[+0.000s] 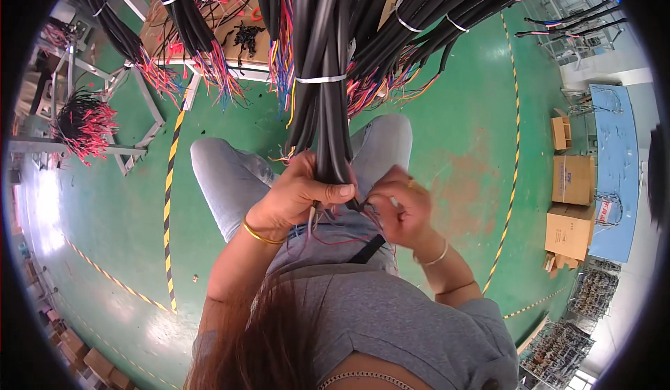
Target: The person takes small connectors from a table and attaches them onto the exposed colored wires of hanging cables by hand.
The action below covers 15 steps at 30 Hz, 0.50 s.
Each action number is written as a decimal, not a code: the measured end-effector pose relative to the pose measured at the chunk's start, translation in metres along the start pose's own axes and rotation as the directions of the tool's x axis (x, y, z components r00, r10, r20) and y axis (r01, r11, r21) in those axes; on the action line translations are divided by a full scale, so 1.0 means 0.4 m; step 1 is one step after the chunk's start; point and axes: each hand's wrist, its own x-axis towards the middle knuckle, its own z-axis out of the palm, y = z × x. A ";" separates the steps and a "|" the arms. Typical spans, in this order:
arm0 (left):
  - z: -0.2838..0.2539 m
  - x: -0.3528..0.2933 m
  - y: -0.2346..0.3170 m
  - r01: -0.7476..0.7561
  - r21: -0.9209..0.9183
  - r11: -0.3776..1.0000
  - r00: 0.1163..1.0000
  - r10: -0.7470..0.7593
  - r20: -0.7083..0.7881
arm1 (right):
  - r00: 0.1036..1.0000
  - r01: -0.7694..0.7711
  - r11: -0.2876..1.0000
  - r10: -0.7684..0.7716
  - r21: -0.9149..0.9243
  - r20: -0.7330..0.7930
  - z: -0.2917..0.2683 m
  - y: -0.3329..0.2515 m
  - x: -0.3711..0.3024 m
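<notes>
A bundle of thick black cables (322, 38) hangs down in front of me, bound by a white cable tie (321, 79). Near its lower end my left hand (307, 189) is wrapped round the cables, thumb across the front. Thin coloured wires (328, 233), red and grey among them, trail from the cut ends over my lap. My right hand (401, 205) is closed, its thumb and forefinger pinching at the black end of one cable (356, 205) just right of the left thumb. The exact piece between those fingertips is partly hidden.
More tied black cable bundles (419, 10) with bare coloured wire ends hang on both sides. Behind them stands a table (262, 34) with loose wires. At the right are cardboard boxes (574, 181) beside a blue board (614, 174). Striped tape (167, 208) marks the green floor.
</notes>
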 end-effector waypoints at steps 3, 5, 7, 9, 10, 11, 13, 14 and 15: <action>0.024 -0.007 0.004 -0.013 0.038 0.999 0.987 0.019 -0.159 | 0.925 0.357 0.815 -0.376 -0.455 0.052 -0.033 -0.031 0.033; 0.030 -0.002 -0.010 -0.033 0.065 0.997 0.953 0.051 -0.299 | 0.822 0.527 0.537 -0.519 -0.659 0.234 -0.027 -0.084 0.040; 0.031 0.025 -0.022 -0.116 0.204 0.972 0.865 0.200 -0.461 | 0.769 0.597 0.365 -0.513 -0.715 0.381 0.013 -0.098 0.020; 0.038 0.049 -0.019 -0.160 0.241 0.957 0.848 0.258 -0.463 | 0.736 0.653 -0.021 -0.217 -0.757 0.641 0.073 -0.071 -0.011; 0.041 0.055 -0.015 -0.138 0.242 0.960 0.819 0.248 -0.518 | 0.734 0.654 -0.025 -0.220 -0.756 0.642 0.095 -0.038 -0.022; 0.043 0.061 -0.013 -0.117 0.241 0.964 0.785 0.238 -0.571 | 0.857 0.506 0.058 -0.146 -0.861 0.494 0.117 0.003 -0.036; 0.034 0.070 -0.018 -0.119 0.230 0.966 0.752 0.239 -0.615 | 0.935 0.353 0.129 -0.071 -0.927 0.347 0.134 0.064 -0.061; 0.032 0.071 -0.018 -0.132 0.234 0.963 0.759 0.250 -0.601 | 0.971 0.182 0.414 0.065 -0.892 0.228 0.135 0.083 -0.076; 0.030 0.071 -0.017 -0.141 0.239 0.961 0.771 0.258 -0.582 | 0.961 -0.042 0.634 0.236 -0.772 0.142 0.136 0.103 -0.095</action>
